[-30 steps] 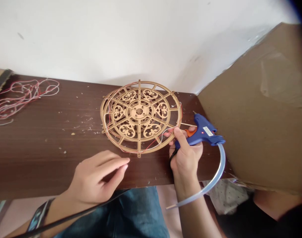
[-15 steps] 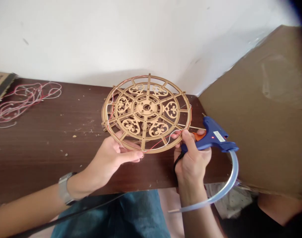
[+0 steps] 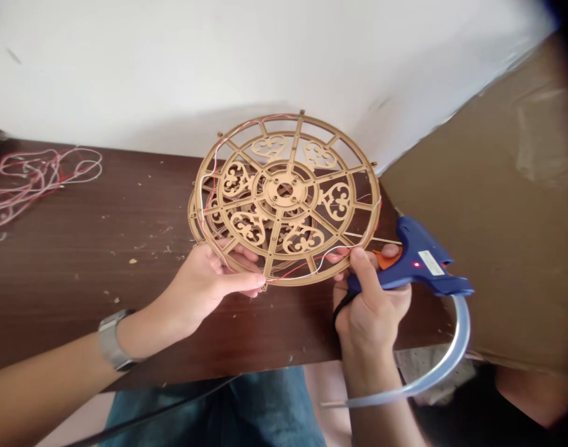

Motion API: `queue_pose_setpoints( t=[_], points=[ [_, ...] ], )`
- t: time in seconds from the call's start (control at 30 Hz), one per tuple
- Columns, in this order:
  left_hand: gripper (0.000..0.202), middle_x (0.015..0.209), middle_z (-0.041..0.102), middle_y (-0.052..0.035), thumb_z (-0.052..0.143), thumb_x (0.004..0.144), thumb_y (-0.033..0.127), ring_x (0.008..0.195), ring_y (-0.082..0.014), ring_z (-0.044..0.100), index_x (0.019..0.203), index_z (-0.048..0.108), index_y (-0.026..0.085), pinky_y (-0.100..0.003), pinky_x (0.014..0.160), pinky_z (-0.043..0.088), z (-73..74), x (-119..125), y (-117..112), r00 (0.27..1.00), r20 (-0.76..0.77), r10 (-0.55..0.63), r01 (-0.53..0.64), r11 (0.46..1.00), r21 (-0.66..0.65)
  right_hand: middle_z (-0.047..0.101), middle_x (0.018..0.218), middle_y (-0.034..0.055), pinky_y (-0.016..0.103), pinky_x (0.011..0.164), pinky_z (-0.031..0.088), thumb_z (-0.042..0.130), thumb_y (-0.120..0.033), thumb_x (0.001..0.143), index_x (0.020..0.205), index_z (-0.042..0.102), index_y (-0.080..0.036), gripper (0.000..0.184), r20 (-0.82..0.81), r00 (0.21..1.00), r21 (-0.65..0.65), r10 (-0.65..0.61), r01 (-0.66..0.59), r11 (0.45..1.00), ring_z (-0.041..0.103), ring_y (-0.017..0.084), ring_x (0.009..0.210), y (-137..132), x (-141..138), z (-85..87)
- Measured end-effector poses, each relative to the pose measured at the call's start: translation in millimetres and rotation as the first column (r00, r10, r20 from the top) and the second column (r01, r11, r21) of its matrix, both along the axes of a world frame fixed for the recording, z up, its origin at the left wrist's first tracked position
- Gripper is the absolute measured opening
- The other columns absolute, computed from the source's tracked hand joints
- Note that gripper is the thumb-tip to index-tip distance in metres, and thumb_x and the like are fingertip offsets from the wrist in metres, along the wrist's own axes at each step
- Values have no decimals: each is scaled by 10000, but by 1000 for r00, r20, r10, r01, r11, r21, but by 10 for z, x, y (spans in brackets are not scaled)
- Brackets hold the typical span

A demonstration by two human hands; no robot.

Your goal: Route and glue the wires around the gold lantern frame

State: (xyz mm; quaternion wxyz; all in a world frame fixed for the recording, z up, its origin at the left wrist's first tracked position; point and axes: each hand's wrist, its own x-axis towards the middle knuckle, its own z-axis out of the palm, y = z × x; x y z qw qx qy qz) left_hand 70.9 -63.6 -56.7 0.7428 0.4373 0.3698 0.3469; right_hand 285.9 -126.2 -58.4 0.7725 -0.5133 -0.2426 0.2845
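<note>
Brown tabletop [image 3: 69, 261] below, wheel [image 3: 270, 191] tilted above. My left grip [image 3: 204, 282] pinches its near rim [image 3: 302, 281]; my right grip [image 3: 372, 304] holds rim plus glue gun [image 3: 405, 264]. Wire [image 3: 202, 189] follows the left rim; its near-right span looks unfixed.

Two hands: one left hand [image 3: 207, 282], one right hand [image 3: 372, 304]. One glue gun [image 3: 411, 261], one glue stick [image 3: 459, 344], one wristwatch [image 3: 113, 341], one table [image 3: 69, 267], one wire tangle [image 3: 51, 174], strand count unclear. At least two wooden wheels, rest hidden; top wheel [image 3: 284, 203] has six scroll ornaments [image 3: 337, 200], one red wire [image 3: 288, 272], one white wire [image 3: 202, 192].
</note>
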Motion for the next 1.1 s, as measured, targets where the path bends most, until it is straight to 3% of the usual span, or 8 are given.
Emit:
queue_pose_setpoints(
  t=[0.2,0.53,0.67,0.8,0.97,1.1],
  points=[
    [256,841,825,-66,925,787,206,727,-203,801,973,763,136,-280,654,679,128,-65,30,993,-109,-51,63,992,109,693,791,-32,166,541,587,948,-285,783,1151,447,-209,626,47,998,-4,-37,37,999,767,173,713,-41,-22,15],
    [343,789,826,-75,919,786,205,693,-246,822,1032,690,134,-297,622,696,110,-71,55,997,-20,-68,70,993,95,702,799,-28,174,552,613,982,-324,767,1145,448,-206,664,41,999,-23,-24,25,999,793,196,762,-85,-33,17],
    [525,767,819,-66,925,773,188,692,-246,818,1229,678,107,-274,611,680,106,-74,56,997,-63,-33,41,990,135,707,824,-27,190,580,639,991,-344,749,1154,449,-199,691,21,1000,-59,7,-6,998,799,199,788,-90,-19,-14],
    [792,889,844,-87,915,813,193,777,-267,843,1480,493,113,-286,646,698,72,-71,22,999,-48,3,6,985,170,695,820,-34,212,619,673,997,-333,742,1160,467,-191,690,3,1000,-58,1,0,998,801,198,797,-105,-8,-37],
    [900,831,827,-74,924,797,180,690,-256,824,1527,401,112,-280,598,690,82,-59,8,999,32,-16,13,994,112,737,895,10,189,598,660,991,-349,760,1170,467,-183,685,-12,1000,-81,2,-3,997,808,202,821,-121,-32,-47],
    [843,737,792,-50,925,735,143,604,-242,785,1442,467,116,-263,530,651,79,-34,16,999,-8,39,-38,997,73,763,938,57,178,592,652,974,-388,780,1189,444,-182,701,3,999,-122,33,-33,992,816,218,856,-137,-74,-58]
  ],
)
